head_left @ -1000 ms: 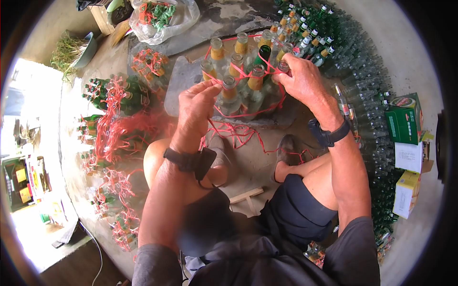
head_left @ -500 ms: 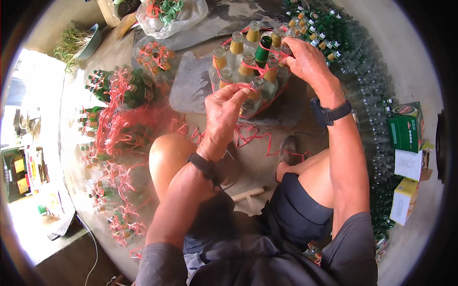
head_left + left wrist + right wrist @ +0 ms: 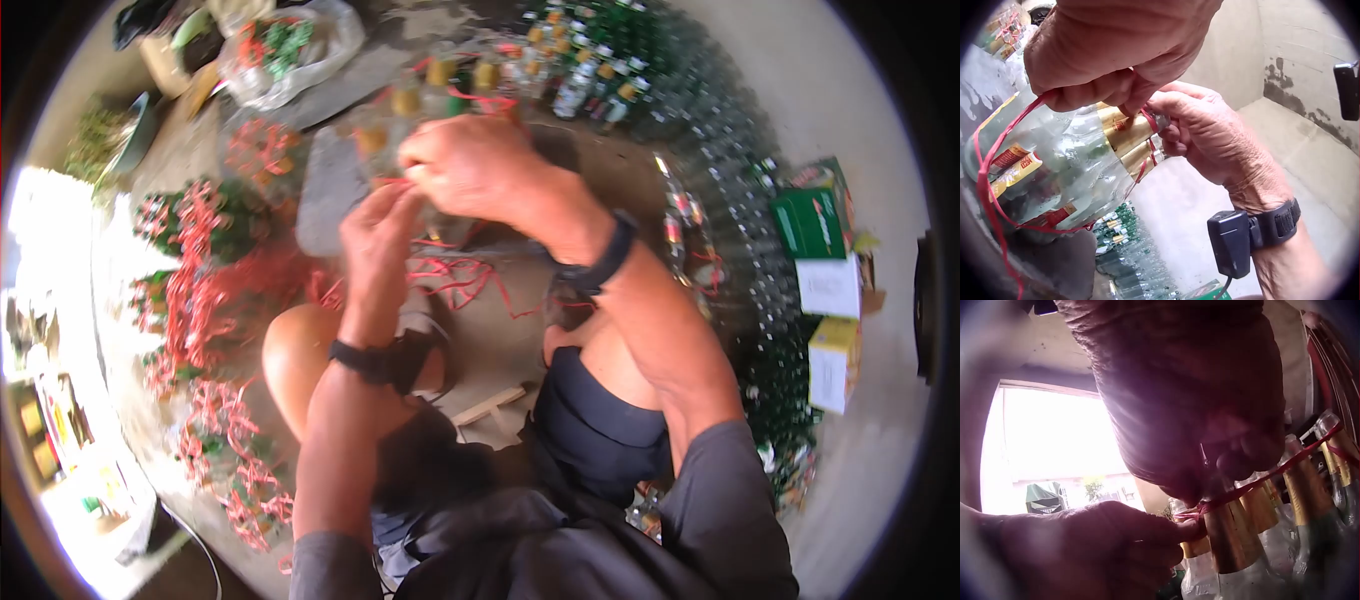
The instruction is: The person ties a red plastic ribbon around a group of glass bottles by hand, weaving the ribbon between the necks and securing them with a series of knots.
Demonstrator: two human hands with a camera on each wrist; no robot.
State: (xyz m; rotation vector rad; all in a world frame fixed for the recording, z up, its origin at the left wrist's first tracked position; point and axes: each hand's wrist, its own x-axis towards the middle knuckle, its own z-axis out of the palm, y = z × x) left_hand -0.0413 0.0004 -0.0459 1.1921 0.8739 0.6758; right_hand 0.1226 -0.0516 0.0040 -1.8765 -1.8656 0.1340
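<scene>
Clear bottles with gold neck labels (image 3: 1125,131) stand in a bundle, a red strip (image 3: 984,181) looped around them. Pinched in my left hand (image 3: 378,235) is the red strip; in the left wrist view that hand (image 3: 1116,44) is over the bottle necks. Across from it, my right hand (image 3: 480,170) has its fingers closed at a bottle neck, where the strip passes; the left wrist view shows this hand (image 3: 1216,140) beside the neck. In the right wrist view the strip (image 3: 1235,492) runs across several necks, and my right fingertips are partly hidden in shadow.
Red-tied bottle bundles (image 3: 195,270) stand at the left. Massed bottles (image 3: 715,190) curve along the right, beside a green box (image 3: 808,222). A plastic bag (image 3: 340,45) lies at the upper left, and loose red strip (image 3: 465,280) lies on the floor.
My right hand has moved left from the right side of the bundle to meet my left hand. The head view has shifted, and the bottles appear farther left and higher.
</scene>
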